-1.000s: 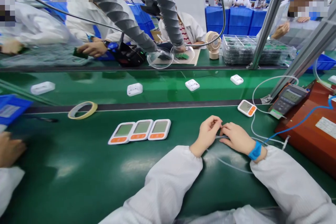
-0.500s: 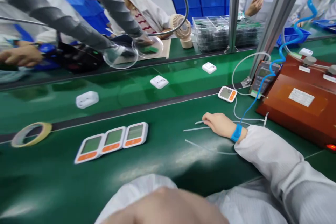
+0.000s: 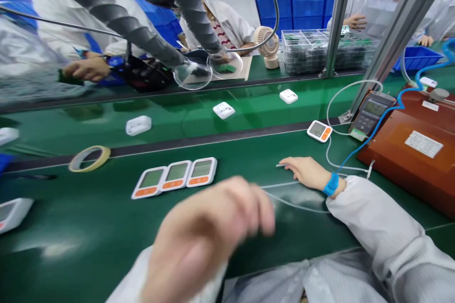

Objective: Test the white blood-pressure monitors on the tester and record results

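Observation:
My right hand (image 3: 306, 170), with a blue wrist strap (image 3: 331, 184), rests on the green bench and pinches a thin clear tube (image 3: 279, 165) whose end sticks out past the fingertips. Two more tube ends lie just below it, partly behind my left hand. My left hand (image 3: 213, 227) is raised close to the camera, its curled fingers smeared by motion; whether it holds anything cannot be made out. Beyond it, three white monitors with orange buttons (image 3: 174, 176) lie side by side. Another such monitor (image 3: 320, 131), its display lit with digits, lies beyond my right hand.
A brown box (image 3: 408, 151) and a handheld meter (image 3: 373, 112) with hoses stand at right. A tape roll (image 3: 89, 158) and another monitor (image 3: 14, 214) are at left. White casings (image 3: 223, 110) lie on the strip behind. Co-workers, a fan (image 3: 267, 45) and suction hoses (image 3: 117, 19) are beyond.
My left hand has risen from the bottom edge into the middle foreground. My right hand stays at the tubes. The view has shifted left, bringing in another monitor at the left edge.

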A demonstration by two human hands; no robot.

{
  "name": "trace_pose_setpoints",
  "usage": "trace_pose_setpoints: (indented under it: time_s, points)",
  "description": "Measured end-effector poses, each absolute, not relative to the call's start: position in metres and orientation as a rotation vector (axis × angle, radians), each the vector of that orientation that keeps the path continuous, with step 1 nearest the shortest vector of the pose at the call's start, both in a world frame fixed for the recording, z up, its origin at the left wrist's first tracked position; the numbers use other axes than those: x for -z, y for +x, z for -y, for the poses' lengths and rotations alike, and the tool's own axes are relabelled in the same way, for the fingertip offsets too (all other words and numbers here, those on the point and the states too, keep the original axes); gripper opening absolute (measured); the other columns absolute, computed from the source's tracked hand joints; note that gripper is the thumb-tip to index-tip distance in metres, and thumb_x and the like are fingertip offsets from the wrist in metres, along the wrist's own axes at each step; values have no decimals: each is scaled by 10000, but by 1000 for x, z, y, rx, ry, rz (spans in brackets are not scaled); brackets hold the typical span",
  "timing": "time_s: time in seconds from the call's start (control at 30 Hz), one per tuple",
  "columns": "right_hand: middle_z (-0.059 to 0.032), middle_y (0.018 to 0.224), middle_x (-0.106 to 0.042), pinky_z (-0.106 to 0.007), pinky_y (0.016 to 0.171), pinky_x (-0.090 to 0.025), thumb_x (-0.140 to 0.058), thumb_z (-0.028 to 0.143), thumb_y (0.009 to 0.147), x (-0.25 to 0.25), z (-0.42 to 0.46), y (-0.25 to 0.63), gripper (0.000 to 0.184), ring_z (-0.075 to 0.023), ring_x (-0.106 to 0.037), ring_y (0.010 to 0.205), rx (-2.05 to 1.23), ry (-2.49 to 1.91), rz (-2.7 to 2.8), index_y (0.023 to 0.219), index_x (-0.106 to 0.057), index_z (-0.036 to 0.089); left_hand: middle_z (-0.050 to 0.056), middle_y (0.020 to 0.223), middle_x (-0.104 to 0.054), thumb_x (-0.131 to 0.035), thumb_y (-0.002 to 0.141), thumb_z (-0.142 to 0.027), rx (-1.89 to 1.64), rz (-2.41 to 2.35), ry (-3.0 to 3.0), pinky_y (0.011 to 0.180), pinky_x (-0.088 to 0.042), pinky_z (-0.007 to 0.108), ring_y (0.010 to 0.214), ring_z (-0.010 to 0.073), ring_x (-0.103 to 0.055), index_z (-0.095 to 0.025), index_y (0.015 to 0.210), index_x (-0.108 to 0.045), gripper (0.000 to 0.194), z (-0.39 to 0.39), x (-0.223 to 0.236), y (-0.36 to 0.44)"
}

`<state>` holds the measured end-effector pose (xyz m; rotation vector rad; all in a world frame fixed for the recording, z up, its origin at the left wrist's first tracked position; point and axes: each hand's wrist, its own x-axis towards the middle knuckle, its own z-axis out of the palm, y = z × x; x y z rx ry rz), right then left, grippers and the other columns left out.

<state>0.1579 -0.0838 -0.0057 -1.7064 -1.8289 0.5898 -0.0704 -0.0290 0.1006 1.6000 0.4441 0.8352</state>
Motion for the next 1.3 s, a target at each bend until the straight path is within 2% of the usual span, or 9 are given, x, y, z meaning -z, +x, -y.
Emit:
trace_pose_setpoints:
  time_s: [0.07, 0.13, 0.23, 0.4, 0.53, 0.63, 0.77, 0.9, 1.3]
  points:
    - [-67, 1101, -707, -274, 877, -506, -515, 56, 949, 13, 80, 163, 318, -171, -679, 967, -430, -1779, 1803, 1215, -639, 178, 106, 1133, -638, -604, 836, -487, -932, -688, 1884, 1066, -420, 532, 1175, 310, -566, -245, 1072, -660, 343, -4, -83, -70]
    - [-83, 1113, -697, -298, 908, -497, -503, 79, 960, 19, 78, 166, 277, -188, -663, 1013, -373, -1824, 1761, 1163, -666, 175, 189, 1397, -497, -607, 802, -519, -914, -1160, 2280, 1160, -264, 592, 1388, 393, -364, -148, 1261, -574, 592, -35, -51, -73]
    - [-72, 1024, -699, -287, 843, -500, -556, 149, 964, 23, 77, 167, 171, -189, -663, 954, -340, -1839, 1735, 1061, -693, 182, 317, 1501, -331, -476, 874, -522, -615, -1636, 2527, 1113, -201, 692, 1450, 494, -174, -5, 1384, -444, 727, -64, 0, -83]
    - [-5, 819, -656, -239, 654, -448, -680, 167, 886, 27, 78, 164, 29, -140, -622, 705, -312, -1796, 1746, 885, -680, 196, 218, 1425, -489, -448, 914, -469, -464, -1381, 2720, 1122, -276, 598, 1409, 412, -323, -110, 1357, -530, 575, -70, 28, -88]
    - [6, 770, -624, -245, 652, -437, -656, 156, 875, 29, 78, 163, 61, -144, -605, 705, -261, -1746, 1708, 829, -648, 194, 234, 1337, -538, -535, 857, -385, -548, -1404, 2514, 1075, -341, 579, 1298, 414, -445, -119, 1332, -568, 546, -76, 15, -66]
    - [-15, 790, -624, -260, 683, -457, -577, 199, 922, 23, 79, 163, 93, -158, -606, 744, -200, -1731, 1615, 850, -634, 190, 171, 1134, -634, -586, 827, -445, -654, -1238, 2072, 982, -448, 502, 1044, 313, -607, -138, 1322, -547, 583, -69, 3, -34]
    - [-38, 806, -638, -278, 696, -471, -512, 268, 954, 10, 82, 162, 168, -167, -602, 742, -124, -1656, 1460, 854, -622, 190, 90, 1170, -617, -534, 854, -608, -765, -688, 1308, 812, -523, 335, 865, 180, -637, -228, 1406, -428, 678, -29, 6, 14]
    - [-33, 780, -644, -287, 685, -471, -512, 279, 944, 3, 84, 160, 170, -167, -595, 715, -139, -1578, 1415, 841, -620, 198, 90, 1158, -636, -584, 840, -621, -707, -591, 1123, 831, -501, 288, 959, 192, -617, -189, 1326, -522, 653, -3, 21, 35]
    - [-28, 795, -647, -276, 677, -481, -524, 260, 934, 1, 86, 159, 145, -161, -599, 720, -198, -1520, 1441, 861, -634, 202, 101, 1237, -630, -534, 874, -644, -641, -568, 1140, 897, -476, 296, 1023, 204, -617, -180, 1327, -548, 648, -7, 29, 30]
